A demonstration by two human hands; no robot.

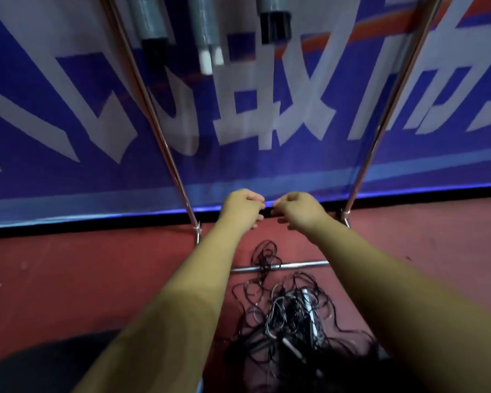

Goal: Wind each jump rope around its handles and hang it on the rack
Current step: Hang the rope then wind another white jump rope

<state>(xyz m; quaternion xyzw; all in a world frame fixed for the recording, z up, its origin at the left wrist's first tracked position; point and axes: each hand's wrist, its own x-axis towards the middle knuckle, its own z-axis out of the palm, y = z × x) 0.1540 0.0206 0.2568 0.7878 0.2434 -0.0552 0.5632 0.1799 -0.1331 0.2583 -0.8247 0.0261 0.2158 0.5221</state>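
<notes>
A tangled pile of black jump ropes (289, 313) lies on the red floor, with a silver-grey handle (309, 307) sticking out of it. My left hand (240, 207) and my right hand (298, 209) are stretched out above the pile and almost touch, fingers curled, fingertips pinched toward each other. They seem to pinch a thin cord between them, which hardly shows against the dark skirting. Wound ropes with grey and black handles (153, 32) and white-tipped handles (209, 52) hang from the rack at the top. Another black handle end (275, 24) hangs beside them.
The rack's two slanted metal legs (153, 117) (386, 109) stand either side of my hands, and its low crossbar (295, 265) runs across the floor through the ropes. A blue banner (68, 80) with white characters covers the wall behind. A dark shape (40, 361) sits lower left.
</notes>
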